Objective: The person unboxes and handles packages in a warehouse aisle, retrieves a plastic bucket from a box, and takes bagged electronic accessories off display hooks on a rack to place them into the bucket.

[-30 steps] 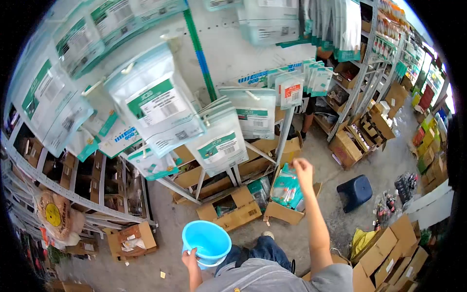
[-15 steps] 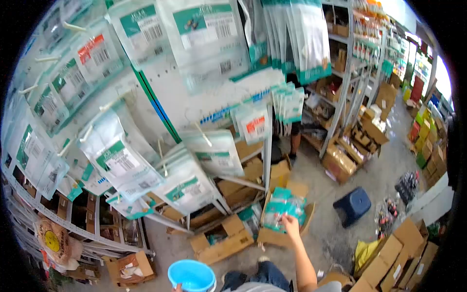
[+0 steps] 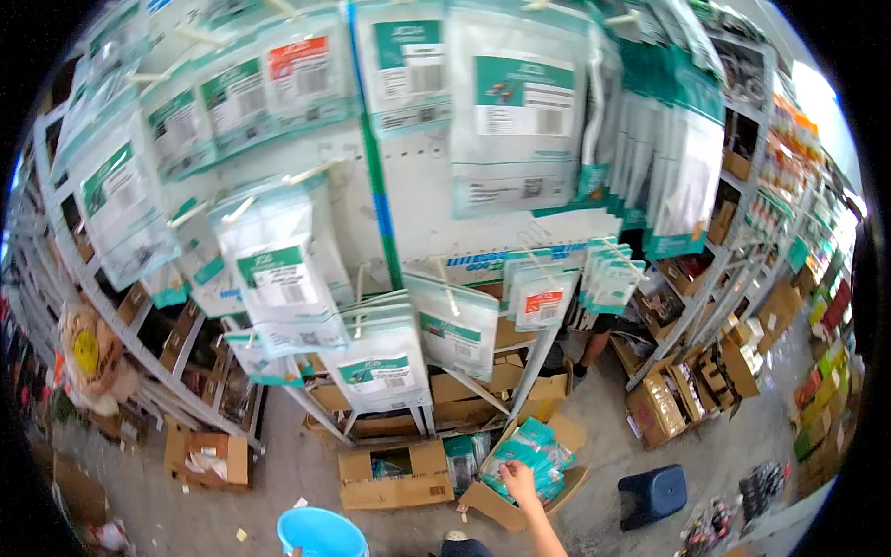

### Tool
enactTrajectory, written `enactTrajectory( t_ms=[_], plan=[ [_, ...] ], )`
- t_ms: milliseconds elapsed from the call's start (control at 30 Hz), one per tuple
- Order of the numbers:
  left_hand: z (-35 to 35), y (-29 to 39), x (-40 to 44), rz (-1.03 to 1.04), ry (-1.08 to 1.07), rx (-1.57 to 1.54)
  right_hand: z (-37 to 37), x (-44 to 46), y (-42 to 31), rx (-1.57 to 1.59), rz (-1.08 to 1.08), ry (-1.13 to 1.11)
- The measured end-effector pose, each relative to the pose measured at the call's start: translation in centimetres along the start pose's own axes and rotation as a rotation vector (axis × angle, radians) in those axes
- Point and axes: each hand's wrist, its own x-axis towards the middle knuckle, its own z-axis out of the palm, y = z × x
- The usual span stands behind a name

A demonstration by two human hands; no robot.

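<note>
My right hand (image 3: 518, 481) is over an open cardboard box (image 3: 501, 510) filled with teal-and-clear plastic packets (image 3: 531, 447). Its fingers are drawn together at the packets, and whatever they may hold is too small to make out. At the bottom edge, the fingertips of my left hand (image 3: 296, 552) grip the rim of a light blue plastic basin (image 3: 320, 531). The visible inside of the basin shows only blue plastic; its lower part is cut off by the view.
Ahead stands a pegboard rack (image 3: 418, 176) hung with labelled plastic pouches (image 3: 278, 278) on hooks. Another cardboard box (image 3: 394, 475) sits left of the packet box. A dark blue stool (image 3: 652, 495) is to the right. Someone's leg (image 3: 595, 347) shows behind the rack.
My view has turned, so the rack and boxes appear shifted. My right hand stays at the packets in the box, and my left hand keeps the basin.
</note>
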Motion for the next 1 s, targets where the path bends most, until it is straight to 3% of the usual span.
enactTrajectory(
  t_ms=[133,200,333,367,400,500,600,700,733,833,867,1000],
  plan=[
    [-0.7,-4.4,-0.1,-0.019,0.189,-0.045,2.5,0.3,1.4,-0.014,-0.124,-0.120],
    [-2.1,-2.8,-0.4,-0.172,0.095,-0.348,3.9,0.1,1.6,-0.079,-0.157,-0.207],
    [-5.0,2.8,-5.4,-0.342,0.276,-0.517,7.6,-0.3,-2.2,-0.154,-0.293,-0.350],
    [-6.2,1.8,-5.9,-0.386,0.249,-0.465,8.9,-0.9,-3.4,-0.213,-0.318,-0.330],
    [-6.9,1.7,-6.6,-0.384,0.270,-0.515,10.4,-1.1,-4.5,-0.237,-0.378,-0.445],
    [-9.1,0.6,-8.2,-0.461,0.405,-0.593,15.0,-1.9,-6.9,-0.093,-0.251,-0.653],
    [-11.4,-0.4,-9.9,-0.506,0.468,-0.665,18.3,-7.0,-15.3,-0.234,-0.296,-0.830],
    [-14.4,-2.6,-10.8,-0.491,0.515,-0.805,23.9,-12.2,-16.6,-0.033,-0.571,-1.063],
    [-15.3,-2.6,-11.4,-0.480,0.553,-0.861,25.6,-13.5,-16.5,-0.093,-0.354,-1.234],
    [-17.7,-4.5,-12.6,-0.484,0.622,-0.926,29.4,-21.3,-18.7,-0.125,-0.620,-1.321],
    [-18.4,-5.6,-12.9,-0.480,0.624,-0.892,28.6,-26.0,-22.0,-0.152,-0.390,-1.411],
    [-20.7,-7.1,-14.8,-0.504,0.648,-0.967,32.0,-34.2,-21.9,-0.333,-0.306,-1.548]
  ],
)
